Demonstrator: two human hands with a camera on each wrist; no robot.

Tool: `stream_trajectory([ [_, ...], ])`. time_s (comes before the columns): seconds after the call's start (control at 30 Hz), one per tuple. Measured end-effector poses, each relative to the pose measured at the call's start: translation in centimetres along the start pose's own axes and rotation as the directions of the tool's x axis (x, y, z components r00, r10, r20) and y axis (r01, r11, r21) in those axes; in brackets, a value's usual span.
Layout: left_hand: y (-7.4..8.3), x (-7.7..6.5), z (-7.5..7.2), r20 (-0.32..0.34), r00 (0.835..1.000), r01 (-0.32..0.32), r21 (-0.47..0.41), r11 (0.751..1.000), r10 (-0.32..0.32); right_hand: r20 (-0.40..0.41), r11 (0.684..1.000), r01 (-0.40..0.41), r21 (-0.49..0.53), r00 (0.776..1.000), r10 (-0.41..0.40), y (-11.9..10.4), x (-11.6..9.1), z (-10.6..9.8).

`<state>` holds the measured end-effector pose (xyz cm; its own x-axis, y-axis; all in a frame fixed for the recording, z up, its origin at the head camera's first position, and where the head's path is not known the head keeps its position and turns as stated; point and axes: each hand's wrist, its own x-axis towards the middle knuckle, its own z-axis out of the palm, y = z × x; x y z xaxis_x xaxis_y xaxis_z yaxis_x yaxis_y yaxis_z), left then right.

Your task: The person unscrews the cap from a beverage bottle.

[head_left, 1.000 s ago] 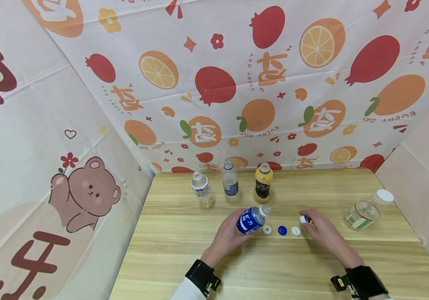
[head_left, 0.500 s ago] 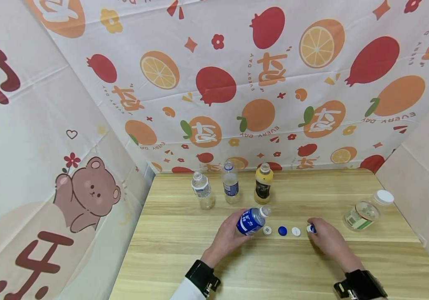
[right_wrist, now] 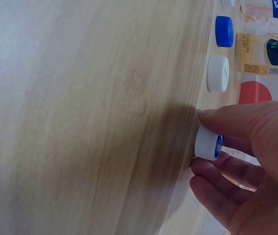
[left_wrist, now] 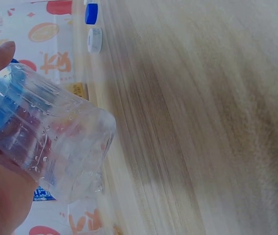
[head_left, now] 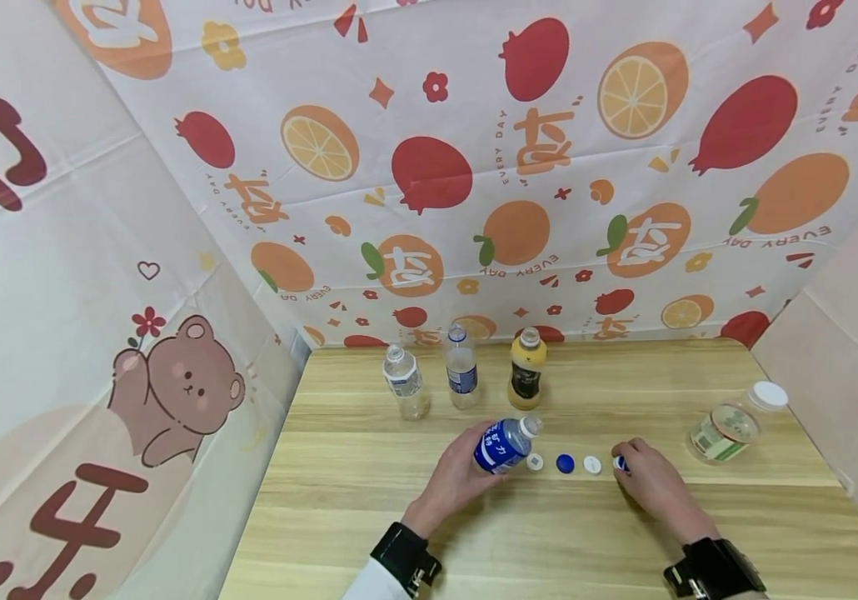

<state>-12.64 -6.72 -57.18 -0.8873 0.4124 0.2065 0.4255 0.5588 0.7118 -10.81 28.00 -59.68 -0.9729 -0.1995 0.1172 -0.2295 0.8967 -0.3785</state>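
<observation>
My left hand [head_left: 451, 477] grips a clear bottle with a blue label [head_left: 498, 448], tilted with its uncapped neck up to the right. In the left wrist view the bottle's clear base [left_wrist: 75, 152] shows droplets inside. My right hand [head_left: 657, 483] has thumb and fingers around a white bottle cap with a blue top [right_wrist: 207, 142], low at the tabletop. Beside it runs a row of caps: a white one [head_left: 592, 465], a blue one [head_left: 566, 463] and another white one [head_left: 535, 462] near the tilted bottle.
Behind stand a clear bottle [head_left: 404, 383], another with a blue label [head_left: 462, 371] and a yellow bottle with a black label [head_left: 526, 371], all uncapped. A jar with a white lid [head_left: 732, 425] lies tilted at right on the wooden table [head_left: 549, 542]. Printed cloth hangs behind.
My right hand has moved slightly right and down with the cap, from above the table to the tabletop at the row's right end. The left hand and its bottle have stayed in place.
</observation>
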Motion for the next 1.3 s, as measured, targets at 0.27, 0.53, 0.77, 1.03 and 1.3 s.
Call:
stream_trajectory([
  [0.27, 0.0, 0.0, -0.1, 0.004, 1.0, 0.019, -0.009, 1.0, -0.019, -0.043, 0.999, 0.026, -0.019, 0.999, -0.027, 0.0, -0.1, 0.3],
  [0.53, 0.3, 0.2, 0.0, 0.016, 0.998, 0.065, -0.071, 0.995, -0.064, -0.104, 0.999, 0.011, -0.049, 0.994, -0.016, -1.0, -0.2, -0.7],
  [0.77, 1.1, 0.7, 0.1, 0.02, 0.996, 0.085, -0.105, 0.991, -0.083, -0.145, 0.997, 0.019, 0.076, 0.989, -0.008, -3.8, 0.7, -2.7],
  [1.03, 2.1, 1.4, 0.6, -0.013, 0.997, 0.079, -0.155, 0.985, -0.082, -0.122, 0.93, 0.056, 0.362, 0.992, -0.012, -6.5, 1.4, -3.8],
  [1.3, 2.9, 1.9, 1.5, -0.061, 0.996, 0.046, -0.168, 0.985, -0.057, -0.027, 0.816, 0.029, 0.578, 1.0, -0.016, -8.9, 2.1, -3.2],
])
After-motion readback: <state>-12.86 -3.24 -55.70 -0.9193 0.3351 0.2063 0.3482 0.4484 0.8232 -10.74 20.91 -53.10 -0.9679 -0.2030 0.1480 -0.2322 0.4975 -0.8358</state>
